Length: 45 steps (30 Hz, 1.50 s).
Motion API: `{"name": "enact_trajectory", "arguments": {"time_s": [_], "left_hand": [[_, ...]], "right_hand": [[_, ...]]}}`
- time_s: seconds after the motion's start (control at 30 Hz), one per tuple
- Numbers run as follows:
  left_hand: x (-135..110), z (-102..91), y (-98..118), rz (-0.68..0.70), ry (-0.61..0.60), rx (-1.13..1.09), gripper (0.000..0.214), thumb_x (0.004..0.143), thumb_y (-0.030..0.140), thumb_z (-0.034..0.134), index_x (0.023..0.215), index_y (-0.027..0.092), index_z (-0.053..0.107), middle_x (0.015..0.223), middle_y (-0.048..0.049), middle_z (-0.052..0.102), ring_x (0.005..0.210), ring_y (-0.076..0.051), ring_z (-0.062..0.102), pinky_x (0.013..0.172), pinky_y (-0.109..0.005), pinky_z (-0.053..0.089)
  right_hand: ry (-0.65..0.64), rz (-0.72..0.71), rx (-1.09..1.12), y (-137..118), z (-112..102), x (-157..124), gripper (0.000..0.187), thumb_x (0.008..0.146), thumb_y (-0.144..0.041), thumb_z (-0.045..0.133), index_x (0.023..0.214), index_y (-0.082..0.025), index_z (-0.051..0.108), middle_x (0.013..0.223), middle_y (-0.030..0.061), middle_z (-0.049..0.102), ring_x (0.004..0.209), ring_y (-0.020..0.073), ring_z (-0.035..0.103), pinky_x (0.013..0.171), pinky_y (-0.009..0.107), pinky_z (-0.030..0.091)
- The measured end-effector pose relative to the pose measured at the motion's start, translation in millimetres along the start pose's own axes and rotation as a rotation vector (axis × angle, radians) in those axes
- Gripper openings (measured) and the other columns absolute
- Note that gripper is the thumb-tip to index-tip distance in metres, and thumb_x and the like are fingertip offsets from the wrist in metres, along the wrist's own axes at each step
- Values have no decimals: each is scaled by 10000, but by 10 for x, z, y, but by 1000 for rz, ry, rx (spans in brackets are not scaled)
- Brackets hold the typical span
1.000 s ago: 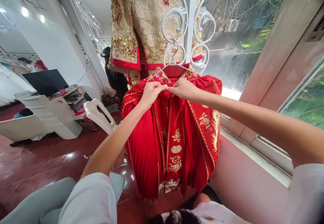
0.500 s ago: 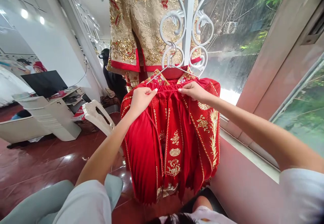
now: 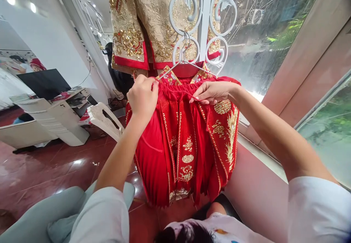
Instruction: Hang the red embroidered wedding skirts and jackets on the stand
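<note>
A red skirt [image 3: 156,162] with pleats and gold embroidered panels hangs in front of me from a wire hanger [image 3: 171,68]. Along its gathered waistband runs a thin red drawstring [image 3: 175,88]. My left hand [image 3: 144,96] is closed around the drawstring at the waistband's left side; a loose end dangles below it over the pleats. On the right, my right hand [image 3: 211,92] pinches the drawstring between thumb and fingers, against the waistband. Behind the waistband shows a red garment's collar [image 3: 167,75] with gold and beaded trim.
A white scrolled metal stand [image 3: 202,27] holds the hanger. Behind it hangs a beige gold-embroidered jacket [image 3: 159,27]. A window [image 3: 252,45] is at right. To the left are a white chair [image 3: 102,120], a desk [image 3: 55,120] with a monitor [image 3: 44,83], and a person in the distance.
My left hand has moved left and turned, drawing the drawstring out, and its loose end now hangs below. My right hand stays near the waistband's middle. The view has shifted slightly.
</note>
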<state>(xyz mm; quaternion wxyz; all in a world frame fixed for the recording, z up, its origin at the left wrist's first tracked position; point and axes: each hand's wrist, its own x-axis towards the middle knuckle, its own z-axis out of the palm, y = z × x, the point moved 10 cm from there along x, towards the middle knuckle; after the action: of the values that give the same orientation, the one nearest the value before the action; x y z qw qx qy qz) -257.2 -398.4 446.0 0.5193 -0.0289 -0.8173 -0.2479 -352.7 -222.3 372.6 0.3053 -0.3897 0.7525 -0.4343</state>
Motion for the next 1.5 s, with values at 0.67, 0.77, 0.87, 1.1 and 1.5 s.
{"name": "enact_trajectory", "arguments": {"time_s": [0.67,0.77,0.87,1.1,1.5], "left_hand": [[-209,813,142,-158,-308,-695,206,663,344,725,660,148,663,542,41,419,503,-69,325,492,-233,243],[-243,818,159,-150,-305,-687,154,675,284,688,659,134,660,542,38,419,503,-65,322,494,-226,238],[-262,818,170,-131,-267,-653,116,683,239,633,639,132,645,526,43,398,493,-63,315,493,-220,242],[-276,818,212,-68,-297,-487,61,688,220,586,677,160,594,550,49,400,508,-76,356,527,-214,284],[-353,751,402,175,-334,-339,43,779,143,550,777,182,532,995,-50,483,875,-156,505,840,-309,421]], "right_hand": [[828,-552,20,-262,1,-47,283,805,-316,543,978,-166,711,596,-14,592,503,85,466,491,211,370],[858,-611,-67,-280,12,-61,290,817,-287,511,980,-158,713,594,-15,600,580,103,532,611,234,443],[914,-710,-146,-293,-8,-105,300,835,-266,482,978,-152,720,578,-15,606,564,107,548,640,256,469],[1044,-817,-504,-369,139,-247,295,900,-255,455,1012,-184,718,753,27,658,686,132,600,675,265,486],[1164,-991,-789,-433,258,-408,210,935,-228,449,864,-193,644,813,29,565,718,102,533,622,233,444]]}}
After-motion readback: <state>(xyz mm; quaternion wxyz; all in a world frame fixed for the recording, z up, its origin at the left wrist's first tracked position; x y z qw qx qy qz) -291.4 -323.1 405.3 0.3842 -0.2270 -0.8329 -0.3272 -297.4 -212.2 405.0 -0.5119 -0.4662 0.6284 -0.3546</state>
